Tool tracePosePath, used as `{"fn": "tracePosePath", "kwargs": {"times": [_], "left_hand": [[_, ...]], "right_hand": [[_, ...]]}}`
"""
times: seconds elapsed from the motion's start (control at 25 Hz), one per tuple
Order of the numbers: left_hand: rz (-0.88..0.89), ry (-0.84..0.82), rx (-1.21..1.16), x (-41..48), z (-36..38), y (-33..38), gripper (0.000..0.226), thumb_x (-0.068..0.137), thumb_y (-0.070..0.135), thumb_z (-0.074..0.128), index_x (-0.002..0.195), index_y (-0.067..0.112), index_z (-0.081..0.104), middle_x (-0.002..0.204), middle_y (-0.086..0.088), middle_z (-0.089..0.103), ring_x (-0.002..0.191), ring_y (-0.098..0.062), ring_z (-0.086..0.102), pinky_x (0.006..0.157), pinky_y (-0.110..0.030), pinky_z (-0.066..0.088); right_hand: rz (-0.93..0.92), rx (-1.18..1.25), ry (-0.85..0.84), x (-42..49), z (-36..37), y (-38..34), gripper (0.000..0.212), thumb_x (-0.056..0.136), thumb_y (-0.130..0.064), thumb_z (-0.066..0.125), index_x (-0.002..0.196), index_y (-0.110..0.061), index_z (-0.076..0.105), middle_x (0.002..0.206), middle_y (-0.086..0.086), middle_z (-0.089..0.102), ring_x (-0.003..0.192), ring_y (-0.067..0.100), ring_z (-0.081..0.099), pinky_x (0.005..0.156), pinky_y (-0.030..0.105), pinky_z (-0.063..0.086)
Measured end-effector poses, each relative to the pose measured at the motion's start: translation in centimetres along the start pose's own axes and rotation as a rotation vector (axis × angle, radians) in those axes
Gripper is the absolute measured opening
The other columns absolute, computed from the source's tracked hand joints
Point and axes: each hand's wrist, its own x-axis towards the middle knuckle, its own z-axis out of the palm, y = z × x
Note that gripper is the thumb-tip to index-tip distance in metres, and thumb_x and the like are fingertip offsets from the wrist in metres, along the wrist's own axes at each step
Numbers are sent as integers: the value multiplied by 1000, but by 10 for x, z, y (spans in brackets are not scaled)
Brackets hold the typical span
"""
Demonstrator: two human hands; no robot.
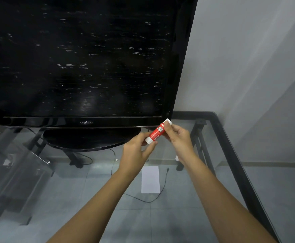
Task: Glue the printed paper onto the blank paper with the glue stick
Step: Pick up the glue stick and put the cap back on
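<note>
So far nothing looks glued: a white sheet (pixel 150 179) lies flat on the glass table (pixel 169 221). Beyond it, the left hand (pixel 136 149) pinches the glue stick's (pixel 158 131) lower end and the right hand (pixel 178 137) grips its upper part, raised before the television (pixel 83 58). No printed paper shows.

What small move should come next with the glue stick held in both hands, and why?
Probably pull the cap off: the glue stick looks closed, with the left hand pinching its lower end and the right hand gripping its upper part. The white paper lies untouched on the glass table.
</note>
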Motion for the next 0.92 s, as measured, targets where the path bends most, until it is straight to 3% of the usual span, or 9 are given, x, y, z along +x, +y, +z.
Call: {"fn": "tracePosePath", "kwargs": {"times": [0.12,0.2,0.32,0.44,0.56,0.64,0.8,0.92], "left_hand": [[-64,22,-9,0,6,-10,37,82,30,65,112,9,58,107,-9,68,89,-8,59,73,-13,45],[-125,6,8,1,8,-19,38,83,31,65,113,9,58,109,-10,67,89,-7,58,74,-17,48],[-164,-17,35,-1,13,-30,40,83,33,65,114,10,57,112,-10,66,90,-9,59,75,-21,50],[-200,-39,55,-2,18,-39,40,83,34,65,116,12,57,111,-7,67,92,-13,63,75,-22,51],[-220,-58,78,-2,20,-46,38,83,34,64,114,13,59,108,-5,68,89,-11,64,76,-25,54],[-205,-65,89,-3,21,-49,36,83,33,64,113,13,59,106,-4,69,86,-9,63,74,-23,53],[-189,-72,111,-1,21,-52,36,83,34,65,112,14,59,104,-3,69,83,-5,59,67,-7,42],[-181,-63,102,-1,18,-53,34,83,34,65,111,16,60,104,-2,68,81,-2,57,63,0,39]], "right_hand": [[81,-60,-102,14,-16,18,48,64,-74,56,94,-38,68,91,-20,70,93,0,64,81,18,44],[133,-160,-34,26,-30,38,52,71,-72,50,106,-36,64,106,-19,66,100,0,56,87,24,39],[173,-439,136,36,-51,82,46,88,-45,55,125,-17,56,126,5,60,113,16,54,96,33,41],[147,-798,-1,37,-61,124,44,90,-20,58,130,-4,50,134,19,51,124,32,47,105,37,34],[146,-986,-119,35,-59,151,48,90,-14,57,136,-7,44,144,16,42,130,31,40,107,38,33],[140,-1088,-97,33,-55,161,44,92,-12,53,135,-8,44,141,16,45,126,33,45,103,41,39],[103,-1246,-91,35,-49,165,35,89,3,51,123,-4,54,117,19,60,101,32,60,87,36,49],[61,-1098,28,42,-42,146,36,90,1,52,125,-4,53,116,19,61,99,31,61,87,36,52]]}}
